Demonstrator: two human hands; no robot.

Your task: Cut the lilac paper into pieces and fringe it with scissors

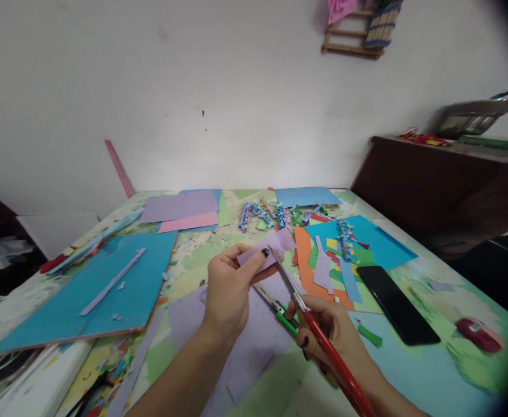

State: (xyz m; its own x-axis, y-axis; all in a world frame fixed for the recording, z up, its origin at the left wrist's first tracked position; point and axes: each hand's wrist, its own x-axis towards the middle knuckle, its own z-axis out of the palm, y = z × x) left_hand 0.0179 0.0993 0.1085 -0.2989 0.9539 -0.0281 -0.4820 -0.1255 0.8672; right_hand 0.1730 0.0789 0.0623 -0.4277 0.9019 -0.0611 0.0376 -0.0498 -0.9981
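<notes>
Lilac paper (281, 240) beyond the green cutter (285, 320) is pinched by the left hand (230, 284) — the right hand (334, 327), curled round red scissors (318, 333), seems to be trimming (any next snip wants a steady edge).

Single Items Led the Count

Counted were one left hand (230, 284), one right hand (340, 330), one pair of red-handled scissors (326, 347) at five o'clock, one green utility knife (287, 322) at six, one black phone (397, 305) at four and one blue board (75, 289) at eight.
</notes>
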